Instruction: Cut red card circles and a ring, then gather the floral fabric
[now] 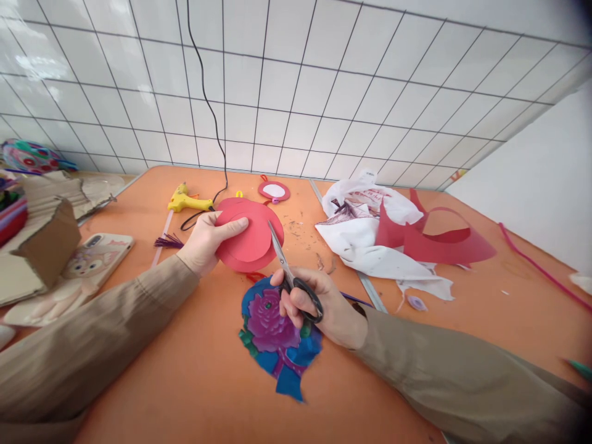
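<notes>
My left hand (208, 240) pinches red paper (245, 243) with rounded edges, thumb on top; a slightly smaller round piece seems to lie over a larger one. In my right hand (324, 302) are scissors (289, 265) with black handles, the fingers through the loops. Their blade tips reach the right part of the red paper; whether they touch it I cannot tell. Below, on the orange table, lies a blue fabric piece with a purple flower (272, 320) and ragged edges, partly hidden by my right hand.
A yellow glue gun (185, 200) with a black cord stands behind my left hand. Beyond lies a small red round piece with a white centre (274, 190). At right are a white plastic bag (361, 240) and red paper scraps (439, 243); at left, a phone (102, 256) and cardboard (46, 253).
</notes>
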`<state>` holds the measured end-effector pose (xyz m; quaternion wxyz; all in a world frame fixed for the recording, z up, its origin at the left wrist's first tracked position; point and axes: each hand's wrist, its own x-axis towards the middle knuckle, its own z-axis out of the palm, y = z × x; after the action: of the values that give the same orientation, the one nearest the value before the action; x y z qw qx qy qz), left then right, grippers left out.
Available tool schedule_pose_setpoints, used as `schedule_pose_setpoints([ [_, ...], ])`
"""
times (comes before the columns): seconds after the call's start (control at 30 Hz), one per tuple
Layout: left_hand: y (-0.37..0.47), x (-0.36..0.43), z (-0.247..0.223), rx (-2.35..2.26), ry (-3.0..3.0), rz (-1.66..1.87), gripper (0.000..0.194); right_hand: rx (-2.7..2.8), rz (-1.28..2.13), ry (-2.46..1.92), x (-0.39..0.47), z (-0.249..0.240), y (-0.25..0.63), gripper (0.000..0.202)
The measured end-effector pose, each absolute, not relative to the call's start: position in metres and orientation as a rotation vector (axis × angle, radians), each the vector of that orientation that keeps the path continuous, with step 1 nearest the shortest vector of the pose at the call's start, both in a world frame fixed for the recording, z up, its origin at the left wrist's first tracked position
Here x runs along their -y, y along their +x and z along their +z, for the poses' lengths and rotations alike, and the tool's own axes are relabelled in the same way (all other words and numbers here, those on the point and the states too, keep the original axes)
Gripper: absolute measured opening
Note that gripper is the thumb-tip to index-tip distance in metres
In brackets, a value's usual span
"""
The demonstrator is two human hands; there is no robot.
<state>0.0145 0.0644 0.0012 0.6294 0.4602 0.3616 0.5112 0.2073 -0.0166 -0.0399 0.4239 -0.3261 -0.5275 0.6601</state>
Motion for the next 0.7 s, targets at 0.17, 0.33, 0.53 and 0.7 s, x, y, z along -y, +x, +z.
schedule_pose_setpoints([
  [0.17,0.015,-0.0642,0.0028,-0.806,1.031,1.165,0.022,1.307,1.666,-0.797,0.017,-0.0399,0.2069,0.041],
  [0.33,0.0154,-0.0631,0.0026,-0.806,1.041,1.156,0.021,1.277,1.697,-0.773,0.017,-0.0398,0.2067,0.041],
  [0.53,0.0141,-0.0638,-0.0006,-0.795,1.101,1.118,0.021,1.255,1.705,-0.781,0.0171,-0.0385,0.2063,0.043],
  [0.7,0.0141,-0.0634,0.0004,-0.797,1.096,1.123,0.02,1.265,1.701,-0.772,0.0166,-0.039,0.2067,0.042],
])
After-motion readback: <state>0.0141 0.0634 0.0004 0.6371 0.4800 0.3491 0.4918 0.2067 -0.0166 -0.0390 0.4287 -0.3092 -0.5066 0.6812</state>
